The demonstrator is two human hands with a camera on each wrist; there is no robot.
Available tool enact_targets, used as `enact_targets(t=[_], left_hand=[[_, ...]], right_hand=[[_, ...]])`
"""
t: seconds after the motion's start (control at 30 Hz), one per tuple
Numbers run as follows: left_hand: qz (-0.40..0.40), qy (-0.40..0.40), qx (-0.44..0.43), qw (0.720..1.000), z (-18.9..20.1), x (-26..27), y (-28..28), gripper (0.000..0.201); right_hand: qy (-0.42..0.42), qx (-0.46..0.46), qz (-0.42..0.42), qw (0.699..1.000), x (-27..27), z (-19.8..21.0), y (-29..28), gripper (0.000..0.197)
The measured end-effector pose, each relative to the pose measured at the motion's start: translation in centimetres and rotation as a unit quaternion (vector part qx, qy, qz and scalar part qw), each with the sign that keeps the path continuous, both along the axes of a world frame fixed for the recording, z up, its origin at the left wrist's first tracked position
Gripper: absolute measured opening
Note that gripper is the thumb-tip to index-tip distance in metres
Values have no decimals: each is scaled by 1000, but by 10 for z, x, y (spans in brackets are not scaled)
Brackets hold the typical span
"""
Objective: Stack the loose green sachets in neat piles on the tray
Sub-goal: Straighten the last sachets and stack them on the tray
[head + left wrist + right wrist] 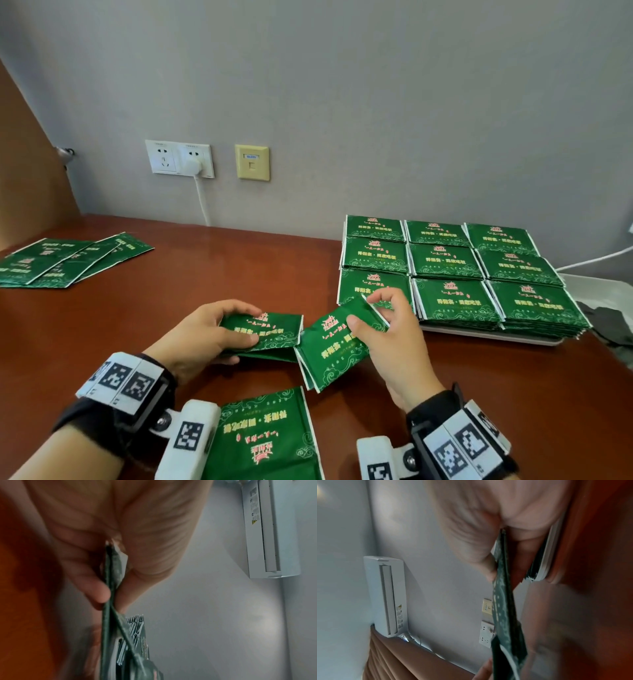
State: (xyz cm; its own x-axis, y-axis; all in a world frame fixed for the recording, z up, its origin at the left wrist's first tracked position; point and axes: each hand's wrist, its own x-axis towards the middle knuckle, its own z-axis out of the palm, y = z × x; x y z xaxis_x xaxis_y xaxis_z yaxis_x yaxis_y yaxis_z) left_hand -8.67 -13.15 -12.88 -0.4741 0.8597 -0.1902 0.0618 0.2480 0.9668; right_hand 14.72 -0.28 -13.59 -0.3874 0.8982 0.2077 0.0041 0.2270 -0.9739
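Observation:
On the brown table, my left hand (239, 325) grips a thin stack of green sachets (270, 334) between thumb and fingers. My right hand (363, 310) pinches a second small bunch of sachets (329, 353), tilted, its edge touching the left stack. In the left wrist view the left hand (112, 595) clamps its sachets (107, 628) edge-on. The right wrist view shows the thumb (489, 572) on a sachet (502, 601). The white tray (489, 335) at the right carries a three-by-three grid of neat piles (445, 262). One sachet (263, 435) lies near me; several loose sachets (68, 257) lie fanned at the far left.
Wall sockets (180, 159) with a plug and white cable, plus a yellow data socket (252, 162), sit on the grey wall behind the table. A wooden panel (30, 171) stands at the left. Dark items (603, 322) lie right of the tray. An air conditioner (385, 595) hangs on the wall.

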Motion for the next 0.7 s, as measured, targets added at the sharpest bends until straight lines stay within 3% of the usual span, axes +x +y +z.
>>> enact_targets(t=[0.17,0.3,0.53,0.7], left_hand=[[38,-70,118,990,13,7,6,27],[6,-46,155,987,45,19,39,28],[-37,22,177,983,112,36,170,30],[-34,91,119,988,122,40,253,25]], right_hand=[[61,28,-52,996,11,16,15,11],[71,0,-61,996,27,46,48,26],[-20,29,-119,992,56,109,157,37],[-84,23,-156,984,63,122,226,35]])
